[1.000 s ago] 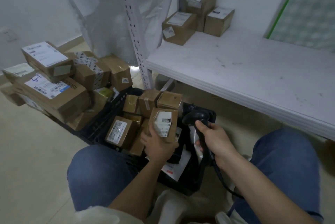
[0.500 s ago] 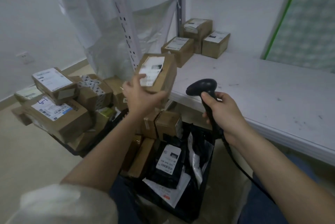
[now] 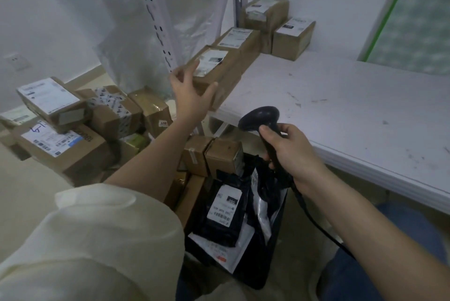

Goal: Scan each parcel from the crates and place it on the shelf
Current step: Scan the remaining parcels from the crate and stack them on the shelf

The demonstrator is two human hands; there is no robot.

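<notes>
A brown cardboard parcel (image 3: 214,69) with a white label lies at the left front corner of the white shelf (image 3: 341,105), right in front of another labelled box (image 3: 237,41). My left hand (image 3: 190,96) holds its near end, thumb against the front face and index finger on top. My right hand (image 3: 289,154) grips a black barcode scanner (image 3: 261,118) by its handle, above the black crate (image 3: 267,274). In the crate lie a black mailer bag (image 3: 224,213) with a white label and several small brown boxes (image 3: 211,157).
Two more boxes (image 3: 292,37) stand at the back of the shelf against the wall. A pile of labelled cartons (image 3: 60,139) sits on the floor to the left. A perforated shelf upright (image 3: 158,20) rises beside the parcel, with plastic sheeting behind it.
My left hand lifted the parcel out of the crate, held it up near the scanner, then carried it right and forward onto the shelf corner. The scanner hand rose slightly.
</notes>
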